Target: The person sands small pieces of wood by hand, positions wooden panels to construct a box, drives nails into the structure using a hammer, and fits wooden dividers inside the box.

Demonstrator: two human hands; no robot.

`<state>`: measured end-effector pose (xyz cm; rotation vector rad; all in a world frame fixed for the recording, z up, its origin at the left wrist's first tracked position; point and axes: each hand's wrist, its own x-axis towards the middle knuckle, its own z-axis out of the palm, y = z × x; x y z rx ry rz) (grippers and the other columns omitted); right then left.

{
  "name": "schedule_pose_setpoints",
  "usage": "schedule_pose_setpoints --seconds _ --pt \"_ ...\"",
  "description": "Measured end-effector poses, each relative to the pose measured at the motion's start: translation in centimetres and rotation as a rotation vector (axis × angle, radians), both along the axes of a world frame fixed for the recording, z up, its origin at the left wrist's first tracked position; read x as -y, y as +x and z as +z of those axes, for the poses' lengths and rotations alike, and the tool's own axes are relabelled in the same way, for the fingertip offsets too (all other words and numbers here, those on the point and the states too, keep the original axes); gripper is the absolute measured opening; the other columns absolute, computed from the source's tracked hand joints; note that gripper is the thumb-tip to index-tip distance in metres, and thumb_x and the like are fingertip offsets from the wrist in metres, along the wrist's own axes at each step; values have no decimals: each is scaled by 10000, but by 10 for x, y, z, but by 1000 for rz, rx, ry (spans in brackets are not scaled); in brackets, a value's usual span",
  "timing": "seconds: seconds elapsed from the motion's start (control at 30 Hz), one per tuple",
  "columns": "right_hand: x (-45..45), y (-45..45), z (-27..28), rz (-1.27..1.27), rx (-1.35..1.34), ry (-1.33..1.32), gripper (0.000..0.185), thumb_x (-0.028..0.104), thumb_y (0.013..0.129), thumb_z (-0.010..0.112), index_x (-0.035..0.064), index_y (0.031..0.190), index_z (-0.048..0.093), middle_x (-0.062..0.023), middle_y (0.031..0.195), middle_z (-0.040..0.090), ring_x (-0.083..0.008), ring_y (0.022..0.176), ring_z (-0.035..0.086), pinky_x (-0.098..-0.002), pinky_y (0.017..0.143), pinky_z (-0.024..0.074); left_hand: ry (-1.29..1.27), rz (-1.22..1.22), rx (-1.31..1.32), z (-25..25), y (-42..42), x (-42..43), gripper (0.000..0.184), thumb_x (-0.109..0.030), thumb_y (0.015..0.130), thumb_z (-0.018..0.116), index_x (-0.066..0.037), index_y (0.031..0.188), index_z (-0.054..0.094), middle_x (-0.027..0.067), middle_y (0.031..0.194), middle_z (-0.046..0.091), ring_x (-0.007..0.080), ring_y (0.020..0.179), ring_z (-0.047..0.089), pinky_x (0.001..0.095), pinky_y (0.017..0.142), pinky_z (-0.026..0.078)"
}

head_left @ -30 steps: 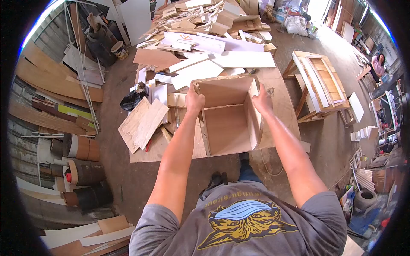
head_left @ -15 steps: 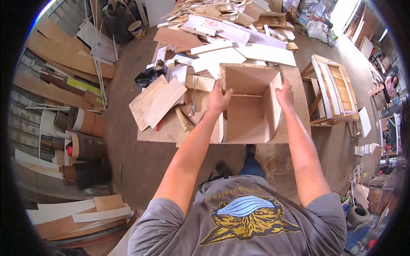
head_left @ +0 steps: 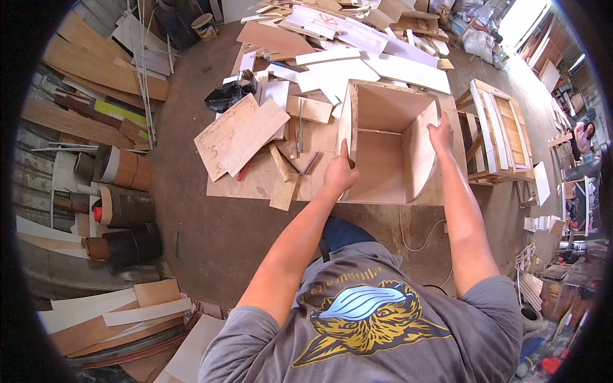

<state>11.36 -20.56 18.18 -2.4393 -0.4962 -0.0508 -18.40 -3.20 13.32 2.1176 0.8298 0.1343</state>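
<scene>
An open wooden box (head_left: 379, 159) with curved side panels lies on the worktable (head_left: 223, 187), near its front edge, its hollow facing me. My left hand (head_left: 340, 173) is closed on the edge of its left panel, index finger stretched along the wood. On the opposite side, my right hand (head_left: 440, 135) grips the upper edge of the right panel, with part of its fingers hidden behind the board. Left of the box are two overlapping light boards (head_left: 246, 137), a short wood block (head_left: 309, 109) and a thin dark reddish stick (head_left: 311, 163).
Scrap boards (head_left: 345, 38) are heaped across the table's far side, near a black plastic bag (head_left: 223, 97). A wooden frame (head_left: 501, 131) stands to the right. Rolls of sheet material (head_left: 128, 204) and leaning planks line the left wall. Another person (head_left: 582, 135) sits far right.
The box has shifted slightly right and turned, showing more of its left panel's outside. My left hand has slid down that panel toward me. My right hand stays on the right panel.
</scene>
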Motion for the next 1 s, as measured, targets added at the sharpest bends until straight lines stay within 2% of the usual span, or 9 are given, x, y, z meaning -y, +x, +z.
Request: schedule_pose_setpoints --seconds 0.17,0.27,0.37,0.43,0.5,0.6,0.73,0.83,1.0 --pt "1 -2 0 32 39 60 621 156 856 768 41 1426 550 -285 1184 715 -446 1113 689 -486 973 522 42 -29 -69 -4 1 -3 990 -259 794 671 -30 1637 203 283 943 733 451 864 718 527 820 584" --pt "1 4 -10 -37 39 32 614 148 861 759 50 1429 549 -264 1146 731 -440 1079 698 -486 949 522 -42 -93 -116 15 -8 -11 939 -358 842 700 -76 1631 278 266 1070 734 431 970 712 522 880 568" --pt "4 10 -20 -37 51 25 653 221 869 756 49 1457 528 -268 1199 715 -444 1147 673 -511 980 516 -17 -128 165 -41 -31 -36 786 -414 907 698 -139 1584 411 236 1208 714 394 1076 697 512 931 554" --pt "-1 -3 0 -37 -23 22 613 238 870 758 20 1410 566 -284 1180 716 -442 1137 678 -508 974 518 231 -5 142 -109 -40 -62 599 -405 963 665 -185 1502 526 200 1257 708 362 1113 693 488 953 553" --pt "-3 -12 11 -67 -48 7 572 252 871 762 4 1362 605 -289 1160 720 -442 1125 684 -505 966 522 302 -10 -158 -99 -44 -76 543 -321 962 661 -137 1458 539 198 1260 693 375 1123 678 484 955 556" --pt "-3 -9 8 -85 -1 31 487 285 865 779 -4 1247 685 -282 1096 737 -448 1080 701 -497 939 537 509 -117 -227 -141 -48 -98 526 -233 949 642 -100 1444 523 189 1267 659 397 1162 640 494 969 546" --pt "0 -1 -11 -181 71 -13 442 326 854 793 -11 1128 708 -292 1019 734 -464 1023 701 -497 877 546 504 -276 -344 -153 -36 -113 498 -138 928 601 -87 1415 508 193 1268 643 384 1187 628 483 966 544" --pt "-7 -20 15 -187 38 45 380 327 852 794 14 1057 730 -271 943 739 -461 943 712 -510 816 543 450 -259 -409 -151 -24 -120 464 -136 936 584 -82 1391 508 217 1242 651 377 1170 651 477 955 551" --pt "-14 -26 23 -253 35 -8 355 346 851 788 37 1017 739 -237 893 744 -448 884 716 -524 776 536 222 -210 -314 -132 -19 -132 514 -168 880 695 -34 1340 508 283 1185 652 462 1097 671 533 948 556"
